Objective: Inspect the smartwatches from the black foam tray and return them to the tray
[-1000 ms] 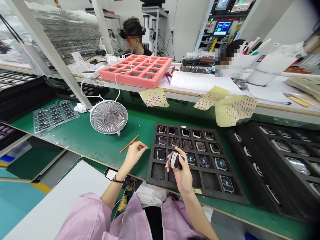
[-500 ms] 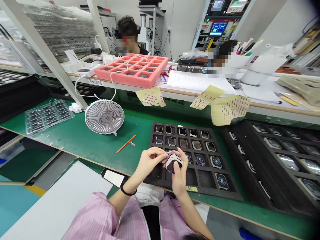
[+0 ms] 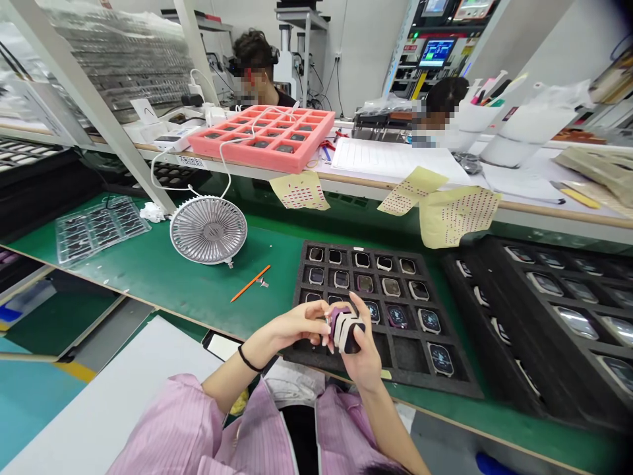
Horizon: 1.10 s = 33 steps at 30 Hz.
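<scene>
A small stack of smartwatch bodies (image 3: 342,332), without straps, is held above the foam tray. A purple one faces left, with pale-framed ones behind it and a dark face on the right. My right hand (image 3: 364,359) is closed around the stack, thumb on the near side. At its left side, the fingers of my left hand (image 3: 295,324) are bent and pressed against the purple watch; their exact grip is partly hidden. Beneath both hands lies the black foam tray (image 3: 467,386), with rows of smartwatches in its pockets. Some of its near pockets hold no watch.
Further black foam trays (image 3: 537,316) of watches stand at the right. A grey fan (image 3: 208,229), an orange stick (image 3: 250,284) and a clear plastic tray (image 3: 101,229) are to the left. A pink foam tray (image 3: 309,155) sits on the raised shelf. Two people are beyond it.
The stack has turned so that its edges show more and the purple watch faces left. My left hand has shifted slightly lower, its fingers now against the stack's side.
</scene>
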Tool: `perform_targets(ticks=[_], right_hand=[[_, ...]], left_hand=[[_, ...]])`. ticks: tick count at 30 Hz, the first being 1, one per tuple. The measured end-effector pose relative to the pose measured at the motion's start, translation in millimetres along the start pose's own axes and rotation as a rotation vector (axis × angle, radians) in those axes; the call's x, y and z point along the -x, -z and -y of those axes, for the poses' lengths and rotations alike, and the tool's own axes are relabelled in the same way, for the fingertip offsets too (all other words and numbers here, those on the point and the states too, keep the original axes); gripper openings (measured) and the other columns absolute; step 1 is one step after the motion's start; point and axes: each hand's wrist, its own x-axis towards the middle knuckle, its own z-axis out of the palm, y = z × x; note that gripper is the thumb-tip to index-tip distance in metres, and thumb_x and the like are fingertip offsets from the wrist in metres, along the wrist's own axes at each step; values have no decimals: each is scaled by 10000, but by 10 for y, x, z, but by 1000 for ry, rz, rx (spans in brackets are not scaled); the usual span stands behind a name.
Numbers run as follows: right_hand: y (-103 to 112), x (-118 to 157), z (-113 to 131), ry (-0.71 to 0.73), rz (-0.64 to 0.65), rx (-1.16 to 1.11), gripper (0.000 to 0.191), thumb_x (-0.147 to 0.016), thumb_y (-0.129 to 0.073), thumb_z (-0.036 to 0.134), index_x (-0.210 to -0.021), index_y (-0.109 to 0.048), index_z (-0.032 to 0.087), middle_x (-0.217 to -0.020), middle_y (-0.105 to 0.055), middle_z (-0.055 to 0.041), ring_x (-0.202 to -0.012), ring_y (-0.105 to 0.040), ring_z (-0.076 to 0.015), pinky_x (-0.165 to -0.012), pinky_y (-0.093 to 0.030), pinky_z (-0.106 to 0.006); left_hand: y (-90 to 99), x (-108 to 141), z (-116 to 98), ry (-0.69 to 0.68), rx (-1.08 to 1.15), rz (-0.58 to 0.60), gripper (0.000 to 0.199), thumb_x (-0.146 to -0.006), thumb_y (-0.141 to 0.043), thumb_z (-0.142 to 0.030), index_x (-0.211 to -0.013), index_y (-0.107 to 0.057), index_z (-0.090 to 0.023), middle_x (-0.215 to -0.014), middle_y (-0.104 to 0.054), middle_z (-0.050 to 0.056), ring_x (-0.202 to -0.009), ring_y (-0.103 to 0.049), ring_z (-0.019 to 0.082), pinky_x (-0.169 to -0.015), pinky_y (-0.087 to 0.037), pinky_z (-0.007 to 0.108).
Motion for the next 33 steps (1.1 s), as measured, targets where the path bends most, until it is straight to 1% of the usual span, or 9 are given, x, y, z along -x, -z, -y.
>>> perform_targets(ticks=[3,7,11,13,17,19,22,29,33], right_hand=[[-22,50,20,-69,-41,0,519,-764,-672,461,-1238,-545,293,-944,-616,-36,-533,-517,-127,-424,-402,-257],[-41,129,-57,-138,-43,-23,515,-764,-656,464,-1239,-558,289,-863,-599,-16,-502,-493,-122,-416,-387,-254],[-60,138,-147,-166,29,-13,512,-819,-630,428,-1298,-505,297,-948,-611,-25,-537,-535,-120,-447,-410,-258],[-63,107,-136,-135,37,2,519,-851,-615,401,-1337,-453,314,-1003,-617,-30,-549,-554,-117,-464,-419,-262],[-26,18,3,-72,-53,-2,525,-885,-577,378,-1374,-389,333,-1006,-631,-30,-542,-563,-116,-459,-399,-254],[3,-14,73,-85,-80,-18,537,-887,-569,370,-1386,-372,338,-991,-639,-28,-535,-563,-119,-455,-389,-253],[26,-35,117,-116,-106,-40,560,-888,-557,370,-1408,-353,337,-974,-648,-31,-530,-554,-127,-451,-391,-263],[11,-56,102,-180,-124,-84,571,-898,-526,373,-1439,-352,317,-944,-666,-39,-536,-543,-134,-448,-375,-261],[-3,-89,117,-237,-126,-106,530,-899,-501,371,-1415,-397,304,-919,-673,-40,-522,-525,-131,-441,-350,-252]], left_hand=[[-11,-8,101,11,40,3,544,-524,-891,-365,-763,-435,-189,-609,-592,-55,-452,-564,84,-443,-364,190],[12,26,184,18,11,48,629,-479,-897,-443,-741,-376,-208,-567,-573,-57,-418,-545,99,-383,-285,186],[195,149,44,16,-262,9,522,-583,-836,-469,-850,-479,-199,-724,-622,-15,-520,-580,111,-407,-299,190],[407,238,-99,-81,-585,-121,407,-668,-787,-432,-913,-576,-184,-849,-642,19,-643,-602,123,-514,-402,214],[977,412,-314,-269,-1303,-640,220,-810,-650,-390,-914,-667,-197,-1035,-619,61,-854,-596,183,-769,-478,300],[1212,465,-346,-222,-1503,-703,196,-836,-612,-355,-945,-672,-204,-1083,-597,77,-961,-578,226,-817,-473,328],[1395,483,-339,-132,-1643,-646,172,-843,-592,-314,-954,-671,-209,-1085,-579,84,-985,-555,246,-824,-470,343],[1428,411,-338,-105,-1598,-575,124,-824,-594,-293,-762,-617,-188,-938,-589,84,-936,-554,252,-872,-462,384],[1154,406,-353,-170,-1585,-599,123,-870,-528,-264,-812,-597,-180,-903,-612,92,-898,-572,250,-850,-474,395]])
